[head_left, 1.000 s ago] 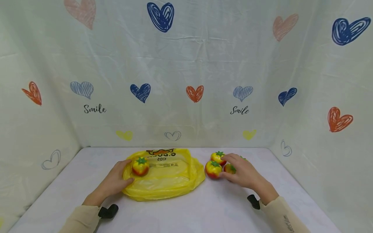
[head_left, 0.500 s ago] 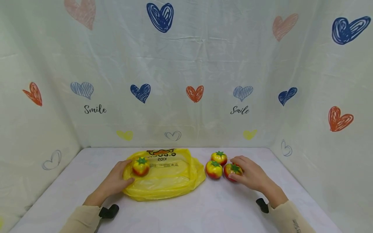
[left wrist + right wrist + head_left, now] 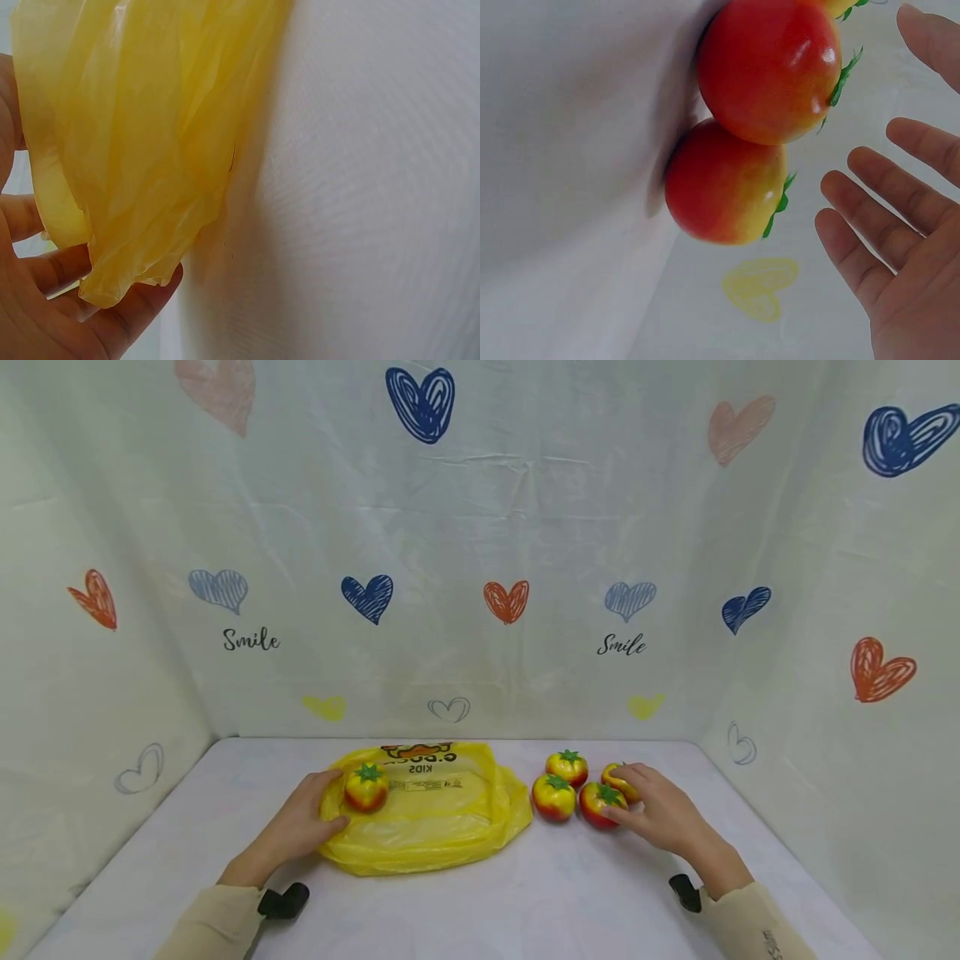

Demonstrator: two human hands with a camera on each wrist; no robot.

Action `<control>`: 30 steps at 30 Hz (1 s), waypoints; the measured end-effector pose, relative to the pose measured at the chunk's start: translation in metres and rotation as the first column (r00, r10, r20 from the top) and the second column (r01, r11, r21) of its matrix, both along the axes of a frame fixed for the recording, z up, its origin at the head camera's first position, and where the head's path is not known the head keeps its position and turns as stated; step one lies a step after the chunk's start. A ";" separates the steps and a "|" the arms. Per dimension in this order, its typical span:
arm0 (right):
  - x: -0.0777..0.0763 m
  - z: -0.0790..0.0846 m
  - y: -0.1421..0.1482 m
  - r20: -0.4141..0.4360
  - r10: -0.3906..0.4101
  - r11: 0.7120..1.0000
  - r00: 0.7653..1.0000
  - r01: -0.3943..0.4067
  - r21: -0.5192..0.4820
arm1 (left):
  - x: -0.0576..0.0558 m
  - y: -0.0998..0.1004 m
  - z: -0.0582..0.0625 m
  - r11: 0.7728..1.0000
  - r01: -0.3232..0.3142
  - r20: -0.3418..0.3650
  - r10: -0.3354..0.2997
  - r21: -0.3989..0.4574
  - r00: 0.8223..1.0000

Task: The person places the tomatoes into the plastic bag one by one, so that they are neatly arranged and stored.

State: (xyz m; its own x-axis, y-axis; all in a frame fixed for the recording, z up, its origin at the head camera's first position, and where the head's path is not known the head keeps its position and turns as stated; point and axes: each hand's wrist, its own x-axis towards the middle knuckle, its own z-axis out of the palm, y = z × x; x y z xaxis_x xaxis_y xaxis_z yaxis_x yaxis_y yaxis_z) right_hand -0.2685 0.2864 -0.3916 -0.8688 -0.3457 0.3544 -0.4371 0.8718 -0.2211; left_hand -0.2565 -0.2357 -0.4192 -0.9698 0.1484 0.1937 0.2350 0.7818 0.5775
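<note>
A yellow plastic bag (image 3: pixel 442 822) with dark print lies flat on the table. On its left part sits a yellow-red toy tomato (image 3: pixel 367 787) with a green leafy top. My left hand (image 3: pixel 307 818) rests at the bag's left edge, thumb toward me and fingers at the far side. In the left wrist view the bag's crumpled corner (image 3: pixel 142 255) lies against its loosely extended fingers. My right hand (image 3: pixel 663 814) hovers with spread fingers beside several more toy tomatoes, overlapping a front one (image 3: pixel 597 804) and a back one (image 3: pixel 621 782). The right wrist view shows its fingers apart from the tomatoes.
Two other tomatoes, a front one (image 3: pixel 554 797) and a back one (image 3: pixel 567 767), stand between the bag and the right hand. A white cloth backdrop (image 3: pixel 480 693) printed with hearts surrounds the white table (image 3: pixel 480 910) at the back and sides.
My right hand has moved to the right, away from the left tomatoes, uncovering the front right one and then the back right one. My left hand and the bag have stayed put.
</note>
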 end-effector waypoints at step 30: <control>0.000 -0.008 0.004 0.101 -0.086 0.996 0.991 0.084 0.029 | 0.000 -0.001 -0.003 1.000 0.008 -0.020 -0.008 -0.014 1.000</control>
